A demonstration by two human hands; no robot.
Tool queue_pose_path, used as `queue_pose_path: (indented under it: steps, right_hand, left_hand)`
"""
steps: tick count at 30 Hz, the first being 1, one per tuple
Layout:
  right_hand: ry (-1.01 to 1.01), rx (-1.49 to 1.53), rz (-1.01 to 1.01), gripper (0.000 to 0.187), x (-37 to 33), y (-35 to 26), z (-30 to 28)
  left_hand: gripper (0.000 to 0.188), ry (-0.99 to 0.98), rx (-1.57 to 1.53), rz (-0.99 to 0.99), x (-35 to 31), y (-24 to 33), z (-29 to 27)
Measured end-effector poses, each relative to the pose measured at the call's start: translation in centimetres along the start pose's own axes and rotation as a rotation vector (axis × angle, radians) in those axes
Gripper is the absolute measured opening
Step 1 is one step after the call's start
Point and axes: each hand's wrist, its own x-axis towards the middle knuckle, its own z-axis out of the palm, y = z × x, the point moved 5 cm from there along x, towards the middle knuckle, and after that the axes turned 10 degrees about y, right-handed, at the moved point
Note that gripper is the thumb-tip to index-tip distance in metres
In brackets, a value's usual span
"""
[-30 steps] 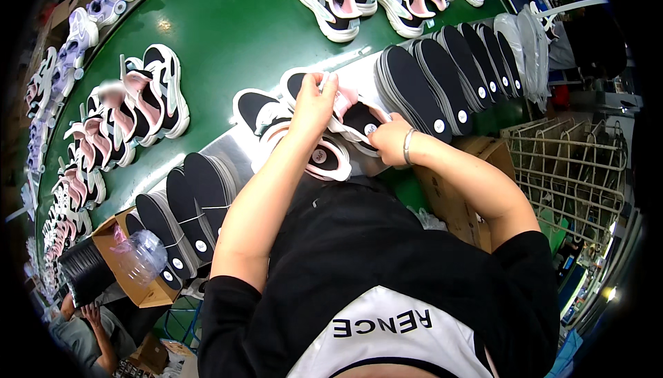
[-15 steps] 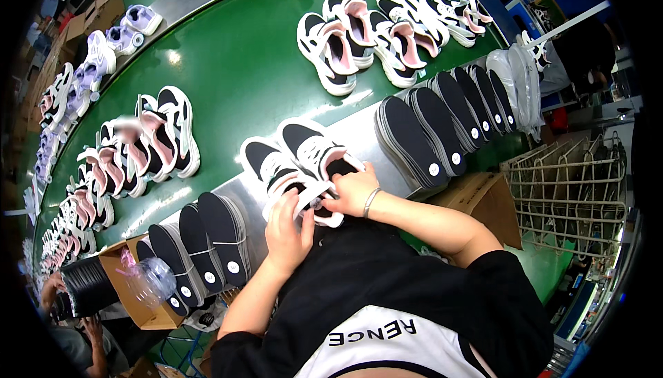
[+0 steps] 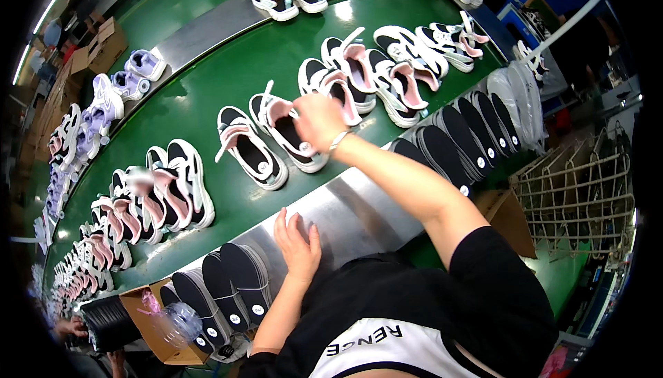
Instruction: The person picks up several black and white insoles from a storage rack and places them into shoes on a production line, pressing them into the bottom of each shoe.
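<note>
A pair of black, white and pink sneakers stands on the green surface, heels toward me. The left sneaker [image 3: 252,151] shows a dark insole with a white round sticker. My right hand [image 3: 322,124], blurred, reaches across the right sneaker [image 3: 290,136] at its collar, close to another sneaker [image 3: 340,91] in the group beyond. Its fingertips are smeared and partly hidden, so I cannot tell whether it grips anything. My left hand [image 3: 298,243] hovers over the metal ledge [image 3: 345,212] with fingers apart and nothing in it.
Stacks of dark insoles lie along the ledge, left [image 3: 242,274] and right [image 3: 438,153]. More sneakers line up at left [image 3: 183,185]. Lilac shoes [image 3: 103,102] stand on the far rim. A cardboard box [image 3: 155,323] with a plastic bottle [image 3: 181,323] is at lower left; a wire rack [image 3: 573,198] is at right.
The sneaker pair has gone from between my hands at the ledge to the green surface, now heels toward me. My left hand has let go; my right arm has stretched forward. The view has shifted.
</note>
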Motion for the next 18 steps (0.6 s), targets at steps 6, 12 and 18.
queue_pose_path:
  steps: [6, 12, 18]
  right_hand:
    - [-0.155, -0.383, 0.321, 0.061, -1.3, 14.8, 0.7]
    - [-0.516, -0.541, 0.313, 0.056, 0.5, 14.0, 1.3]
    - [-0.522, -0.435, 0.289, 0.029, 0.9, 14.0, 1.0]
  left_hand:
    - [0.051, -0.213, 0.119, -0.101, -2.5, -3.1, 4.1]
    - [0.057, 0.054, 0.154, 0.211, 3.5, 0.4, 6.1]
    - [0.038, 0.033, 0.313, 0.155, 10.6, -2.0, 8.6]
